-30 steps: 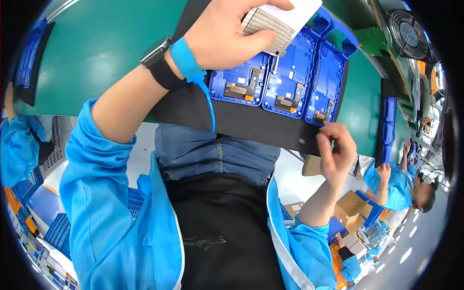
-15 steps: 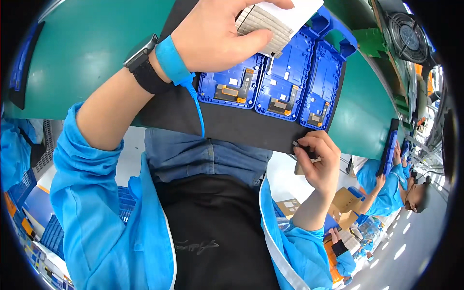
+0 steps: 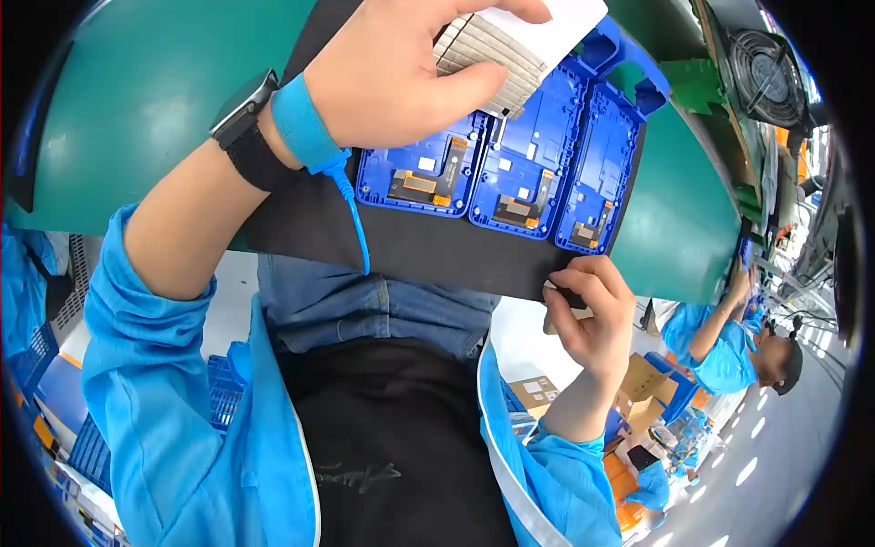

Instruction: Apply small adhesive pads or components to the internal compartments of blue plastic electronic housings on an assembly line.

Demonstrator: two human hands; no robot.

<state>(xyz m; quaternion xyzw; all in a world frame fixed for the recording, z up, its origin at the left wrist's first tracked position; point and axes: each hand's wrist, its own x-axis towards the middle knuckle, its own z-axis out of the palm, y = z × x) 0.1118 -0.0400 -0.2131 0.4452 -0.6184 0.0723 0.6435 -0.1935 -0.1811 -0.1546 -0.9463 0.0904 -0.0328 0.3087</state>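
Observation:
My left hand (image 3: 387, 77) grips a white-backed sheet of grey adhesive strips (image 3: 478, 46), thumb across the strips. The sheet hangs over the upper parts of the left and middle casings. Lined up on a black mat (image 3: 415, 246) are three open blue plastic casings: the left one (image 3: 380, 173), the middle one (image 3: 558, 102) and the right one (image 3: 603, 144). In each lies a dark flex cable with orange ends. Beside the mat's front edge, below the right casing, my right hand (image 3: 597, 314) pinches a small grey piece (image 3: 550, 285) between thumb and forefinger.
A blue strap (image 3: 301, 123) with a cord circles my left wrist beside a black watch (image 3: 246, 109). The mat lies on a green table (image 3: 164, 91). A black fan (image 3: 764, 73) stands at the far right. Another person (image 3: 720, 337) works along the bench to the right.
The mat and casings sit slightly further left and lower in view. Both hands keep their grips. At the right, the other person's arms and blue panel have shifted.

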